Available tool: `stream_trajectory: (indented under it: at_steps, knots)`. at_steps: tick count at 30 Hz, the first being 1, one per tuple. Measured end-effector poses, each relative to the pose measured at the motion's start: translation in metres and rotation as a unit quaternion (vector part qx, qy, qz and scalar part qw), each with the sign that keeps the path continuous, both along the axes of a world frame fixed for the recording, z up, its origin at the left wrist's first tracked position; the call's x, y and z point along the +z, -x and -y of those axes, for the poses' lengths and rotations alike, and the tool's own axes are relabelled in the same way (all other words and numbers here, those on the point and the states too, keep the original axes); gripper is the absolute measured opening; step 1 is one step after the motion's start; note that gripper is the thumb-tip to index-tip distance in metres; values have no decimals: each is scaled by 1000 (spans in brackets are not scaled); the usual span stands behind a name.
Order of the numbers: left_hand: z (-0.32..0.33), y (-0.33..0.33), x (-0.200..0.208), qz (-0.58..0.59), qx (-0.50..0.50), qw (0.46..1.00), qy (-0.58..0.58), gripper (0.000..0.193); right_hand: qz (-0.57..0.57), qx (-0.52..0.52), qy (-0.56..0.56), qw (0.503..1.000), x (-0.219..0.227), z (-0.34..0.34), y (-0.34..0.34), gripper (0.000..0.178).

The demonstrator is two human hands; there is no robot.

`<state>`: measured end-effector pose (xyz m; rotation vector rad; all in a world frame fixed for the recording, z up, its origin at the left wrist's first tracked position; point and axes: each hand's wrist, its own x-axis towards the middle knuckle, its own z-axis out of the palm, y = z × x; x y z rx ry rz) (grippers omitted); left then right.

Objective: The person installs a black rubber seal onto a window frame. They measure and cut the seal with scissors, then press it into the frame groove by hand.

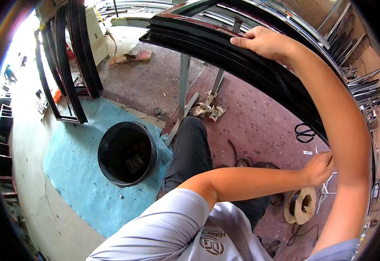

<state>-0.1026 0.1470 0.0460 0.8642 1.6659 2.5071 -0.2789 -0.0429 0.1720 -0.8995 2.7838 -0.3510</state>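
A long black window frame with ridged edges runs from the upper middle down to the right, propped on a metal stand. My right hand grips its upper side, thumb laid along the near edge and fingers toward the far side. A thin dark strip lies along the frame below that hand. My left hand is closed in a pinch by the frame's lower right end; what its fingers hold is hidden. Black-handled scissors show beside the frame, above my left hand.
A black bucket stands on a light-blue mat to the left. More black frames stand upright behind it. Work gloves lie by the stand's foot. A spool sits on the red floor; metal profiles pile up at right.
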Motion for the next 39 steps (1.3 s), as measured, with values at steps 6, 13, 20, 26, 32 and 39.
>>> stream_trajectory:
  at_steps: [6, 13, 20, 26, 32, 39]
  knots:
    - [-4, -7, -4, -24, 9, 1000, 6, 31, -8, 10, -36, 999, 14, 0, -7, 79]
    - [-6, -4, -8, -13, 19, 1000, 1, 34, -19, 21, -21, 999, 13, -13, -7, 74]
    - [-7, -5, 13, 61, -1, 986, -155, 43, -41, 17, -56, 997, 15, -13, -1, 77]
    - [0, 4, 9, 95, -4, 992, -87, 51, 9, 63, -26, 998, 15, -27, -5, 77]
    - [-3, 2, 6, 71, 34, 996, -30, 54, 2, 71, 14, 997, 5, -37, -2, 66]
    - [1, 2, 11, 62, -3, 996, -67, 49, -11, 56, -44, 997, 25, -27, -12, 71]
